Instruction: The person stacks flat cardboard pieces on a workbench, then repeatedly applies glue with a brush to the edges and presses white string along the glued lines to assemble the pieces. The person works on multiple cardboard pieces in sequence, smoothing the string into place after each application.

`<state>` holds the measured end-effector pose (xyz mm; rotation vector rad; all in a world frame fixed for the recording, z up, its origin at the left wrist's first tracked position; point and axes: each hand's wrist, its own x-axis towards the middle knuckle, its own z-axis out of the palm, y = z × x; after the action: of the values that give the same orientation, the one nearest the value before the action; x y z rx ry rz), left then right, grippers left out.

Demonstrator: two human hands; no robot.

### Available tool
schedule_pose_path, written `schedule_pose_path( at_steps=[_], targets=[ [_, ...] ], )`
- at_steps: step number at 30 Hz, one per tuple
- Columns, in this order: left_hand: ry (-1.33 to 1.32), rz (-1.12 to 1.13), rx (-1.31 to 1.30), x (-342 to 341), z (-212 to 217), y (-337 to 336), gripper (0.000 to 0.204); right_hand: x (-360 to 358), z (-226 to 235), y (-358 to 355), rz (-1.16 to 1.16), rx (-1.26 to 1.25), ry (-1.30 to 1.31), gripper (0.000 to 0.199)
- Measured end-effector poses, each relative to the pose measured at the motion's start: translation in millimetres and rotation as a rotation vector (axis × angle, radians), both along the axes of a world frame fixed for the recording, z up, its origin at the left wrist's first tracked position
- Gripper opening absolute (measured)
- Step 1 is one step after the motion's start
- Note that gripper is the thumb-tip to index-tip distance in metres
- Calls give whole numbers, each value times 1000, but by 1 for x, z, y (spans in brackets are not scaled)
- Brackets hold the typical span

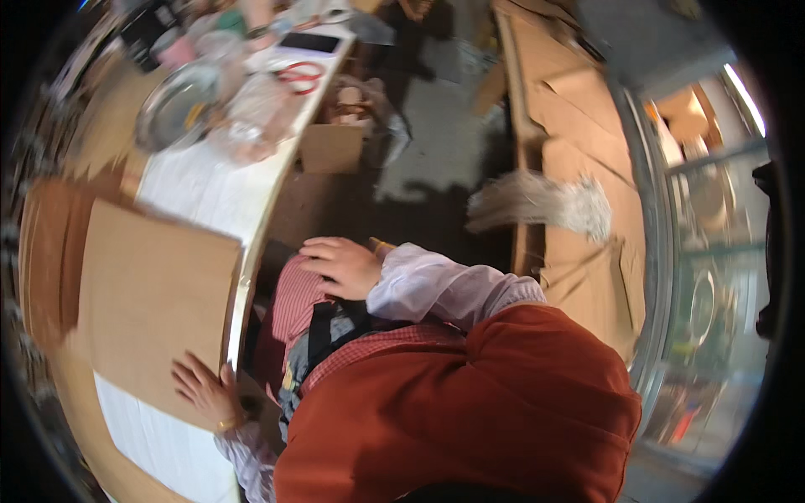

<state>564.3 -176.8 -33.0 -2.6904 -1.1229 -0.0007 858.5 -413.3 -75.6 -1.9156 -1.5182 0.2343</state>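
My left hand point(201, 387) lies flat on the near corner of a brown cardboard sheet point(151, 310) that rests on a white-covered table point(210, 193). Its fingers are spread and it grips nothing. My right hand point(340, 267) rests with curled fingers on red striped cloth point(293, 303) at my lap, beside the table edge; whether it grips the cloth I cannot tell. A rust-red garment point(470, 411) fills the lower middle of the view.
Far along the table lie a round metal plate point(176, 105), clear plastic wrapping point(251, 117), red-handled scissors point(300, 75) and a dark phone point(310, 42). A small cardboard box point(331, 147) sits under the table. Cardboard sheets point(579, 168) and a pale broom head point(545, 201) are at right.
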Motion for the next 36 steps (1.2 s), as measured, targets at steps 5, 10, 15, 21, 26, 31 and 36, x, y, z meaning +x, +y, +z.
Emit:
schedule_pose_path(
  at_steps=[5, 10, 15, 21, 26, 31, 36],
  targets=[
    [99, -53, -144, -5, -7, -32, 80, 71, -21, -162, -881, -152, -30, 45],
    [-249, -469, -243, 36, 11, -51, 73, 125, -30, -363, -2103, -270, 54, 104],
    [-190, -592, -335, 78, 25, -69, 60, 150, -46, -524, -2418, -192, 618, 107],
    [-21, -646, -362, 111, 31, -84, 49, 205, -60, -599, -2375, 30, 736, 100],
    [50, -657, -426, 136, 27, -100, 45, 270, -54, -618, -2325, 70, 764, 94],
    [169, -683, -507, 156, 21, -108, 43, 306, -65, -627, -2282, 105, 804, 88],
    [215, -684, -517, 168, 19, -113, 39, 312, -69, -633, -2250, 141, 831, 82]
  ],
)
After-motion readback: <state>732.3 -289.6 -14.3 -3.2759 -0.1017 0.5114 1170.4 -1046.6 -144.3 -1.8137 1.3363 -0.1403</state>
